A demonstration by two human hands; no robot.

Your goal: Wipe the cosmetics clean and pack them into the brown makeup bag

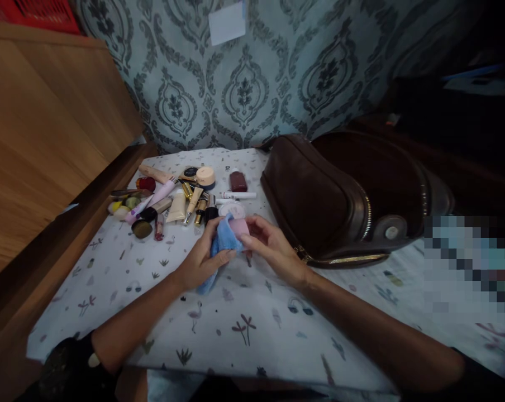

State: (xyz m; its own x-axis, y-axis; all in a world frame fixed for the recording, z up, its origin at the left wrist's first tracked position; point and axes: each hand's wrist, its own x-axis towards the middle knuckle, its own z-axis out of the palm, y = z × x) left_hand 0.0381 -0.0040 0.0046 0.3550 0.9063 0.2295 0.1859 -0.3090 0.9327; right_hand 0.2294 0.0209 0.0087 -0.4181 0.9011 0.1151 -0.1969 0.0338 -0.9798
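My left hand [198, 257] is closed around a blue cloth [227, 235], which drapes down below the fingers. In the fingers of my right hand [277, 251] is a small, flat pink item [239, 226], partly covered by the cloth; its exact kind is hidden. The cloth touches the pink item's left side. Just beyond my hands lies a pale round compact [232, 209]. To the left spread several cosmetics, among them a beige squeeze tube [177, 205], a lilac tube [164, 191] and a makeup brush [142, 228].
A large brown leather bag [315, 195] stands open on the right of the patterned white cloth surface [244, 329]. A dark red bottle [238, 181] and a white pen-like tube [239, 195] lie behind my hands. A wooden cabinet [55, 100] borders the left.
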